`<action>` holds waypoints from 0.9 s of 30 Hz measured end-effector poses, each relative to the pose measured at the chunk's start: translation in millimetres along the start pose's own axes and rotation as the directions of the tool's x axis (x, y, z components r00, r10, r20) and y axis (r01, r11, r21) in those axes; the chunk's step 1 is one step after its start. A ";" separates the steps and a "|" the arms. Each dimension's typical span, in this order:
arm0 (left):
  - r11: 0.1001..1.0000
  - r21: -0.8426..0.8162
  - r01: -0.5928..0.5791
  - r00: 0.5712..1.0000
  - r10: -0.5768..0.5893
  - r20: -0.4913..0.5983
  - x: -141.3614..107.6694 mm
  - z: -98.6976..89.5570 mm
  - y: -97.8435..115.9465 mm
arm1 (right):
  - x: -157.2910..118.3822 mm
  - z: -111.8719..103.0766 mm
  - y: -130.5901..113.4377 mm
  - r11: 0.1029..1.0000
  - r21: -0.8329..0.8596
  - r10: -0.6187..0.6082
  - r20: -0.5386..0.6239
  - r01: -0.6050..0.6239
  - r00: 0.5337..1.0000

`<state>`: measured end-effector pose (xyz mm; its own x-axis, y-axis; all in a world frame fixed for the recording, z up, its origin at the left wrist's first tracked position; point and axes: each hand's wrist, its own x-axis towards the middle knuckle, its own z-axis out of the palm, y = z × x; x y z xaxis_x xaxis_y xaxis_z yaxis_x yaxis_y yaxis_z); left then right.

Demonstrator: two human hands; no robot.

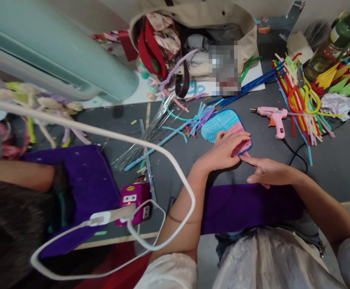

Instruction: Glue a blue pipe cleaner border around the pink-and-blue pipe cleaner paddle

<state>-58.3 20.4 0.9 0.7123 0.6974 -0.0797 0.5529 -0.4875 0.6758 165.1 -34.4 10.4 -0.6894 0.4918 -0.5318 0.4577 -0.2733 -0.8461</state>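
Note:
A flat rounded piece (220, 123), striped in blue and pink with a dark blue edging, rests on the dark table. Its surface looks like rows of pipe cleaners. My left hand (226, 150) lies across its lower part, fingers stretched over the pink section and partly hiding it. At the piece's lower corner, my right hand (267, 170) has its index finger extended to the dark blue edge, close to my left hand. The other right fingers are loosely bent, with the thumb apart. A short pink bit shows beside that fingertip.
A pink glue gun (279, 118) lies right of the piece, near bundled pipe cleaners (303, 104) and scissors (312, 100). A canvas bag (249, 32) stands behind. Left are wires (146, 134), a purple power strip (131, 204), a looping white cable (175, 164) and another person's arm (18, 174).

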 end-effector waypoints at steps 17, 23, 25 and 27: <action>1.000 -0.008 -0.008 1.000 0.008 0.002 -0.5 -0.3 -0.2 | 0.2 0.7 4.2 1.000 -0.018 -0.010 -0.020 0.010 1.000; 1.000 -0.013 -0.001 1.000 0.001 0.002 -0.5 -0.4 -0.4 | 0.4 1.2 4.1 1.000 -0.017 -0.016 -0.018 0.016 1.000; 1.000 -0.009 0.000 1.000 0.000 0.006 -0.4 -0.3 -0.6 | 0.2 1.3 2.7 1.000 -0.021 -0.008 -0.019 0.007 1.000; 1.000 -0.007 -0.001 1.000 0.001 0.005 -0.1 -0.1 -0.8 | -0.2 1.1 1.7 1.000 -0.025 -0.005 -0.021 0.005 1.000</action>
<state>-58.8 20.7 0.5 0.7151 0.6941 -0.0829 0.5493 -0.4847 0.6807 165.3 -35.9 9.1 -0.6799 0.5104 -0.5265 0.4683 -0.2502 -0.8474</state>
